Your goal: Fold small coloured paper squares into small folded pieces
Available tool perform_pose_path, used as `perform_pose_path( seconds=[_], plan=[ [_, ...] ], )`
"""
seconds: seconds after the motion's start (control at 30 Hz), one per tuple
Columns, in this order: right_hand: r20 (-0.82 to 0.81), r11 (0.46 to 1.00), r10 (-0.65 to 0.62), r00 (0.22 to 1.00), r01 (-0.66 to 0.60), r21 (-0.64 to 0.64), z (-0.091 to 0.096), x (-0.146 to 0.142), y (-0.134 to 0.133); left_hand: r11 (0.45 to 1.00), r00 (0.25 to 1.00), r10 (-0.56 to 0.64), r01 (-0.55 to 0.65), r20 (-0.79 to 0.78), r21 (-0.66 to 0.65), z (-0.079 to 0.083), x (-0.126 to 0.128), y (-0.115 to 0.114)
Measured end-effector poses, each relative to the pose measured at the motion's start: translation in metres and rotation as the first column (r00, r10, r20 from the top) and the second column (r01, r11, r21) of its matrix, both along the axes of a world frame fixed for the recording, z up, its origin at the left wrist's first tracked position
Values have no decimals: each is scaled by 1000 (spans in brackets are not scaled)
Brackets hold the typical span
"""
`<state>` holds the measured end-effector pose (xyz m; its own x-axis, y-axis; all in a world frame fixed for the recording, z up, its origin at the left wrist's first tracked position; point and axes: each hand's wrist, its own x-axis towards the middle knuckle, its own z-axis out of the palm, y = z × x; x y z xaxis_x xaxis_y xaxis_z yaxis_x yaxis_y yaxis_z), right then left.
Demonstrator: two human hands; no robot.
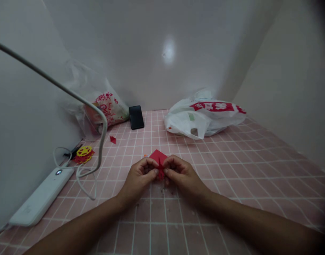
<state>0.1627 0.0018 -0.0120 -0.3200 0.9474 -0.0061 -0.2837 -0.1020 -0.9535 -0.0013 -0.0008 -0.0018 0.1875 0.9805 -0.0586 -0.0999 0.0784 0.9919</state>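
Over a pink gridded surface, a red cutout is being held

Near the middle of the view, the left hand is pinching one side of the red cutout between thumb and forefinger, its other fingers curling underneath. The right hand is mirroring that grip on the opposite side, its thumb and forefinger meeting at the red edge, so neither hand is leaving much of a gap. The cutout is sitting slender between the two, its narrow point aiming toward the back.

Just beyond, a red paper piece is showing one corner above the fingers; whether it is lying flat or being held, I cannot tell. A small multicoloured item is peeking out beside it, mostly hidden.

Toward the left, a yellow gear-shaped piece is resting on red pieces, and a red scrap is lying farther back. A white cable is curving down and looping near a white oblong device. Along the back, a clear bag with red print is slouching beside a dark phone, while a white plastic bag is slumping farther right.
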Motion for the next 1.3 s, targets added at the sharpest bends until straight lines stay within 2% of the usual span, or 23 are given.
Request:
perform_pose_path(
  seconds=[0.27, 0.47, 0.57, 0.63, 0.77, 0.9, 1.0, 1.17, 1.3],
  plan=[
    [3, 999, 12, 1000, -12, 52, 3, 2, -1, 998, 999, 14, -11, -35, 66, 5, 0, -2],
    [126, 969, -62, 990, 29, 244, 3, 3, -2, 994, 996, -17, 26, -86, 102, 7, -2, -4],
    [213, 950, -87, 973, 16, 311, 2, 4, -4, 994, 997, 9, 0, -83, 112, 5, -1, -3],
    [191, 956, -75, 979, 16, 294, 2, 5, -5, 992, 997, 32, -22, -75, 127, 4, 0, -3],
    [64, 988, -8, 998, -2, 154, 5, 4, -6, 978, 987, 79, -50, -137, 203, 3, 1, -4],
    [88, 995, 44, 995, -51, 84, 4, 2, -5, 941, 954, 123, -25, -272, 338, 3, -1, -8],
    [130, 993, 18, 991, -33, 117, 3, 2, -5, 928, 945, 141, -21, -296, 373, 3, -1, -9],
    [222, 958, -108, 969, 42, 282, 3, 4, -5, 968, 972, 41, 18, -231, 249, 3, 0, -6],
    [181, 958, -73, 981, 19, 287, 3, 5, -6, 965, 963, 38, 34, -268, 261, 4, -1, -5]
  ],
)
